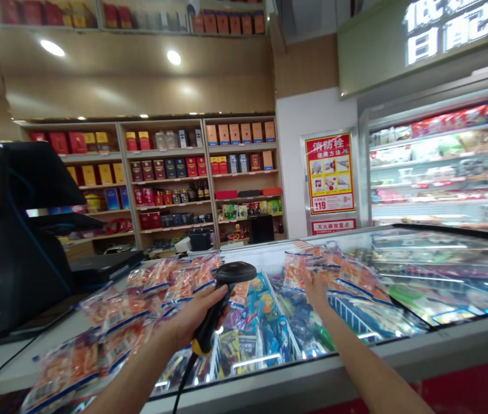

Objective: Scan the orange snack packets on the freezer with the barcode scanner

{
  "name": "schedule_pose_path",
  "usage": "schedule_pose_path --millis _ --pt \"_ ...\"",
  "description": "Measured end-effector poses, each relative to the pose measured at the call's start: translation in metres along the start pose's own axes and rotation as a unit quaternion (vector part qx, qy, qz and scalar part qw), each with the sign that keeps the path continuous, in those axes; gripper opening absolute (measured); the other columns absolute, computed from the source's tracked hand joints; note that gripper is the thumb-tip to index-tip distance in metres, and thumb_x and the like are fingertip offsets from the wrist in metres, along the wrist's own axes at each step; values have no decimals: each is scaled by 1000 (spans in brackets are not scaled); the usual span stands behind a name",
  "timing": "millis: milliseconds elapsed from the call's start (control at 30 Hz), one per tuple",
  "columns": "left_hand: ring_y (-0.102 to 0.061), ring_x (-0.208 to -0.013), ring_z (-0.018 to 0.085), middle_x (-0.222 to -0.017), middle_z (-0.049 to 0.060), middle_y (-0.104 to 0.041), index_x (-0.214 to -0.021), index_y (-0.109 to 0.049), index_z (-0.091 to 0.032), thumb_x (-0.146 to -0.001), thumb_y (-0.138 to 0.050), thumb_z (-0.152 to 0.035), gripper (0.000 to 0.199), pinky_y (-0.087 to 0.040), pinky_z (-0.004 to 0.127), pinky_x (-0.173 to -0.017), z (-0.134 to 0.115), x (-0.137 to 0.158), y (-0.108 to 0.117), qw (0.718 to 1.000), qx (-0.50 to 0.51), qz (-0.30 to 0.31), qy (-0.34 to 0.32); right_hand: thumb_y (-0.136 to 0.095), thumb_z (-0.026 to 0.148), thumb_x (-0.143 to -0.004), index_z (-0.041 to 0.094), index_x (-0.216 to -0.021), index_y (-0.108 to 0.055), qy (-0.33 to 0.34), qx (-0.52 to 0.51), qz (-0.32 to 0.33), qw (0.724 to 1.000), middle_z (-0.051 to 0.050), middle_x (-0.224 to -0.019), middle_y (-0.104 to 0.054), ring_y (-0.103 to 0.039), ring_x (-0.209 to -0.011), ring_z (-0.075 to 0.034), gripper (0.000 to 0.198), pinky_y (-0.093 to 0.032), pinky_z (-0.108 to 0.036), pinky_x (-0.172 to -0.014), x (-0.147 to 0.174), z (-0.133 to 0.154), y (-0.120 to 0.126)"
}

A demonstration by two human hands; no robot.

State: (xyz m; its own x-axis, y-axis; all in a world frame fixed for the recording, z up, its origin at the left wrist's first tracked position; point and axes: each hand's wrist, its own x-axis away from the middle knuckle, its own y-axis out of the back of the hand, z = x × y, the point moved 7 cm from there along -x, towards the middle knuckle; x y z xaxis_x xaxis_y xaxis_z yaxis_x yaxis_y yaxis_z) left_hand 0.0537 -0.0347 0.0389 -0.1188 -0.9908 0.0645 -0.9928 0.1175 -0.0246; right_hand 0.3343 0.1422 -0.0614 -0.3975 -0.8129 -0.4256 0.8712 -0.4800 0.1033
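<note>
Stocked shelves (166,167) stand beyond a glass-topped freezer (463,337) as a person's left hand (204,313) wraps its fingers closed around a black scanner (235,270), yellow at its base, above the glass (248,348). Right arm (364,356) outstretched, the right hand (315,284) meets clear, blue-edged packets (358,273) of orange food; whether its fingers grip one cannot be told. More packets (120,313) sprawl leftward toward a dark terminal (15,230); open glass separates the piles, bounded by the front rim (287,380).

Over the glass top (269,339), open room is left between the left packets (120,322) and the right packets (358,276), partly obstructed by the scanner (212,319).
</note>
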Motion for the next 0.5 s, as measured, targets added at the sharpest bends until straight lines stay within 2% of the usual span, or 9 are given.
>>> schedule_pose_path --millis 100,233,367,500 --pt "-46 -41 7 -50 -3 -54 -70 -49 -17 -64 -56 -42 27 -34 18 -40 14 0 1 1000 0 15 4 -39 52 -64 13 -93 -55 1 3 -4 1000 -9 -84 -61 -54 -80 -23 51 -39 -31 -69 0 18 -2" --pt "-44 -39 6 -48 -3 -52 -64 -47 -16 -63 -58 -41 27 -33 17 -39 26 0 14 1000 8 22 13 -39 52 -65 12 -97 -54 -6 11 -20 1000 -10 -86 -60 -54 -79 -22 54 -39 -29 -68 5 39 -9" --pt "-45 -40 6 -48 -3 -52 -65 -48 -17 -63 -56 -43 28 -33 18 -40 16 -5 22 999 14 41 -7 -41 52 -63 13 -90 -57 1 13 -31 999 -7 -76 -62 -54 -73 -21 50 -39 -28 -63 4 52 -20" --pt "-46 -41 7 -50 -3 -53 -66 -50 -16 -63 -56 -45 29 -34 18 -40 8 -23 27 998 25 47 -20 -40 50 -65 14 -88 -56 18 37 -46 998 -5 -72 -61 -53 -68 -20 47 -39 -28 -61 -9 53 -34"
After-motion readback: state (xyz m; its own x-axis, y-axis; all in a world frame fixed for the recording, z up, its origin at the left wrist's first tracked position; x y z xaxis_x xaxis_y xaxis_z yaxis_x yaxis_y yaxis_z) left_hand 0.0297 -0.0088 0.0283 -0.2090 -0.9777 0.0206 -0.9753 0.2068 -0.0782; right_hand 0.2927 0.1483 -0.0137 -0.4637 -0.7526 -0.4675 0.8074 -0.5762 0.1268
